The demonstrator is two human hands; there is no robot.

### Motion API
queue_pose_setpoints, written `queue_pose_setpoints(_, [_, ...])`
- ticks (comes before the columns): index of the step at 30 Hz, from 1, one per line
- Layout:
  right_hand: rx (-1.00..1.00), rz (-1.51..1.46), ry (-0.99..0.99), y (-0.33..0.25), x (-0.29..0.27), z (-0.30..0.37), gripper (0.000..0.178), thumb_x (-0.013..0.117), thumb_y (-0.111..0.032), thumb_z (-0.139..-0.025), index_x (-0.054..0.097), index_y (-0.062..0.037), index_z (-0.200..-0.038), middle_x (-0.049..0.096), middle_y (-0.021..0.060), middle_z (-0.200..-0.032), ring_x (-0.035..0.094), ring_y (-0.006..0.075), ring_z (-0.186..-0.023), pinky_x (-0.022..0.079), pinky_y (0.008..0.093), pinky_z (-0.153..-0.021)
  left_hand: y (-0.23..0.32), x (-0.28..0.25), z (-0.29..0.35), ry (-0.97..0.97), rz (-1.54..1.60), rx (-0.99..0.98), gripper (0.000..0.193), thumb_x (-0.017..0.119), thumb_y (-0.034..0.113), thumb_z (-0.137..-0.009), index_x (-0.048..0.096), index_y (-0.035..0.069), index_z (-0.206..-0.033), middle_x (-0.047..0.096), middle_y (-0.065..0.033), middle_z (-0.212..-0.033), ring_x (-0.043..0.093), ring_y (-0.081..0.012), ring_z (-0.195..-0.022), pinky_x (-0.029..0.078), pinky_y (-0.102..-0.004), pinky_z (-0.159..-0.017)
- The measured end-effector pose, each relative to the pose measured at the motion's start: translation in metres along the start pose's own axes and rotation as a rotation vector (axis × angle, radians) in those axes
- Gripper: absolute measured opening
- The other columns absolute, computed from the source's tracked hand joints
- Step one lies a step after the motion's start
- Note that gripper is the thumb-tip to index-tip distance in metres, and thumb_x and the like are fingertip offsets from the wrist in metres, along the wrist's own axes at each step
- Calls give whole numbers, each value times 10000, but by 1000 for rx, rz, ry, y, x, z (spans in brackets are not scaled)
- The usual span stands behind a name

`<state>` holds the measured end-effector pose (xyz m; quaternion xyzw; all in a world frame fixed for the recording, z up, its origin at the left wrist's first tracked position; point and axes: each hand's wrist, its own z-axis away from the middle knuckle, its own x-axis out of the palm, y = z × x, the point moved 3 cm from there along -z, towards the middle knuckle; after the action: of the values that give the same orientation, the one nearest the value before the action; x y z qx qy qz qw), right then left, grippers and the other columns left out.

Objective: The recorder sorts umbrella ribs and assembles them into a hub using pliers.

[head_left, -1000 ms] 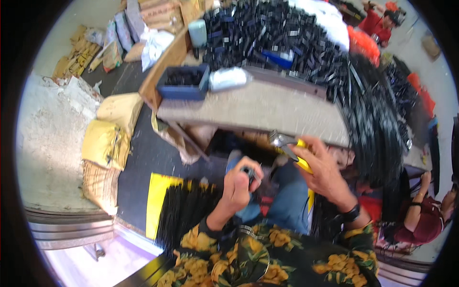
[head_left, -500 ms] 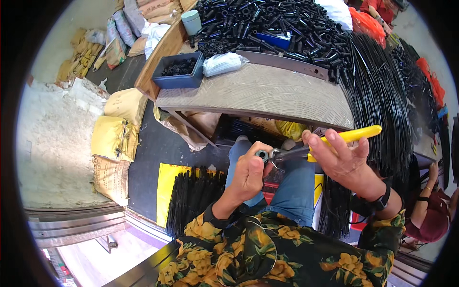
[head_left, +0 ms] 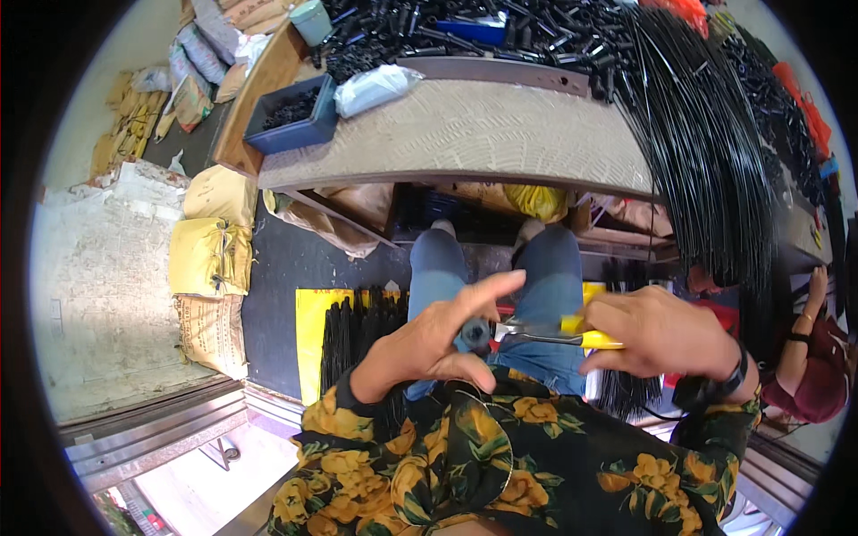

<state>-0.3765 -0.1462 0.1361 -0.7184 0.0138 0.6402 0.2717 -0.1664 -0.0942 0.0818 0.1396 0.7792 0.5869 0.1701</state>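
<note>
In front of my lap, my left hand [head_left: 424, 348] holds a dark round tube-like part [head_left: 475, 334], one end facing up. Its thumb and forefinger are spread on either side of that end; the other fingers are mostly hidden. My right hand [head_left: 666, 332] is closed round the yellow handles of pliers [head_left: 541, 334]. The metal tips of the pliers point left and meet the tube-like part or lie close beside it; blur hides the exact contact.
Ahead stands a worktable [head_left: 465, 134] heaped with black tubular parts [head_left: 554, 40]. It bears a blue-grey bin [head_left: 290, 121], a plastic bag [head_left: 380, 87] and long black rods [head_left: 706, 152]. Bundled rods [head_left: 362, 335] stand left of my legs. A co-worker [head_left: 809, 375] sits at right.
My right hand has turned over and come lower, closing round the handles that it held with spread fingers. My left hand has moved nearer my body, its thumb and forefinger opening out.
</note>
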Motion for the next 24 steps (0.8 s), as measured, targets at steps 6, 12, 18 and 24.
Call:
queue_pose_setpoints(6, [135,-1463,-494,15,36,11,385,622,-248,-835,418,-28,-1077,581,125,-895,646,192,-641,512,231,-521,-9,9,2,-200,-103,121,623,734,363,-685,496,24,-1151,595,-125,-1027,601,-288,-902,464,-323,-765])
queue_pose_setpoints(12, [113,35,-68,-8,28,13,367,631,-150,-675,556,-45,-1018,498,130,-1049,505,257,-990,405,421,-813,-6,8,6,39,-215,144,535,738,253,-694,482,40,-1113,581,-133,-1020,605,-274,-803,473,-317,-686])
queue_pose_setpoints(18, [123,453,245,-8,24,11,324,545,-76,-693,537,2,-1007,431,185,-1174,422,331,-1131,246,495,-1003,-10,16,-3,126,-183,208,569,759,251,-664,499,42,-1125,622,-96,-987,607,-193,-702,471,-264,-612])
queue_pose_setpoints(24, [140,-822,-235,18,49,29,315,640,-26,-746,461,-9,-1005,588,116,-905,605,251,-833,476,324,-651,-8,12,-11,-222,-68,130,598,727,211,-701,451,43,-1204,539,-126,-1186,602,-276,-930,486,-339,-765])
